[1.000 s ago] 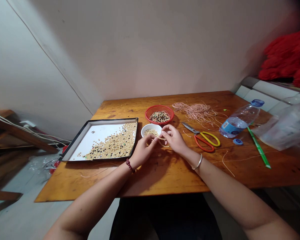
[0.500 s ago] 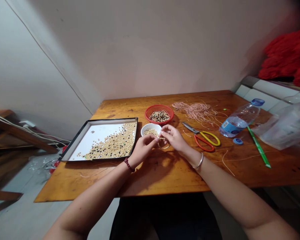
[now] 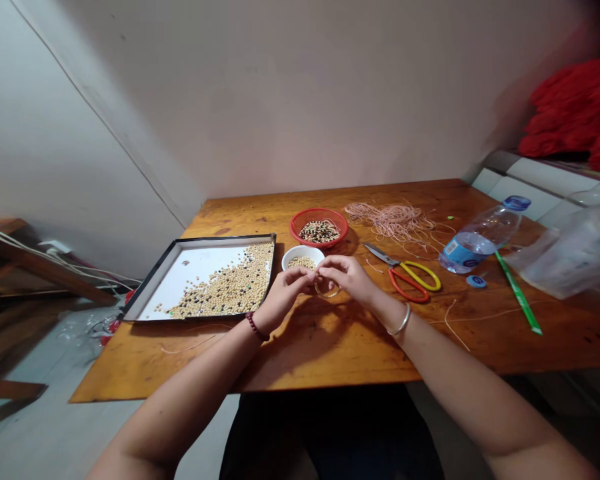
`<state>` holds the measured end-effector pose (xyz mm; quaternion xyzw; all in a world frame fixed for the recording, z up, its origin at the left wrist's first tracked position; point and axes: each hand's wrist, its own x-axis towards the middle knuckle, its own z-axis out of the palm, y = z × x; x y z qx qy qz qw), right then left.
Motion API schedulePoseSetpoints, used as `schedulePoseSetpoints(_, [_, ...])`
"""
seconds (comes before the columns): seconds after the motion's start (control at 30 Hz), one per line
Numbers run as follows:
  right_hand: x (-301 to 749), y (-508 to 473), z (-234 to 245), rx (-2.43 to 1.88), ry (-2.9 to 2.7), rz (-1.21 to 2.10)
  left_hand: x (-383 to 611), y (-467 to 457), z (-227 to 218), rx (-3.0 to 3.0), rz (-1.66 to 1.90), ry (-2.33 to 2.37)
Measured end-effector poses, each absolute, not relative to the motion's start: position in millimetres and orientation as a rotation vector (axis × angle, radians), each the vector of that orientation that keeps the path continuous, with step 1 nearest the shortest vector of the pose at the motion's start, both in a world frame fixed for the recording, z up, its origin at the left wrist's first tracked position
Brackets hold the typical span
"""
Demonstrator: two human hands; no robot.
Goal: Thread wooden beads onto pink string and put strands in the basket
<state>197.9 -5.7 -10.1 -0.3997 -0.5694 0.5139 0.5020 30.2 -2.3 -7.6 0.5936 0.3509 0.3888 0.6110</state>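
Note:
My left hand (image 3: 285,296) and my right hand (image 3: 351,281) meet fingertip to fingertip just in front of a small white bowl (image 3: 287,255) of pale beads. Both are closed in a pinch on a string of beads (image 3: 330,295), which hangs in a small loop below the fingers. The pinched part of the string is hidden by the fingertips. Behind the bowl is a red plastic basket (image 3: 297,235) with strands of dark and pale beads. Left of my left hand lies a black-edged tray (image 3: 180,257) with loose pale, dark and a few green beads.
Scissors (image 3: 410,275) with a red and a yellow handle lie right of my right hand. Beyond them are tangled pink cord (image 3: 393,221), a tilted water bottle (image 3: 480,240), a blue cap (image 3: 476,281), a green strip (image 3: 520,297) and a clear plastic bag (image 3: 570,250).
My right hand has come down slightly toward the left, and the fingertips of both hands are now closer together over the string. The things on the table stay where they were.

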Motion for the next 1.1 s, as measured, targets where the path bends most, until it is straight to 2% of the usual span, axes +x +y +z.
schedulePoseSetpoints(0.3, [200.3, -5.3, -13.3, -1.009, -1.435, 1.143, 29.7, -3.6, -4.2, 1.416, 0.915, 0.816])
schedulePoseSetpoints(1.1, [198.4, -2.4, -8.7, -1.049, -1.178, 1.372, 30.8, -3.3, -5.2, 1.564, 0.967, 0.900])
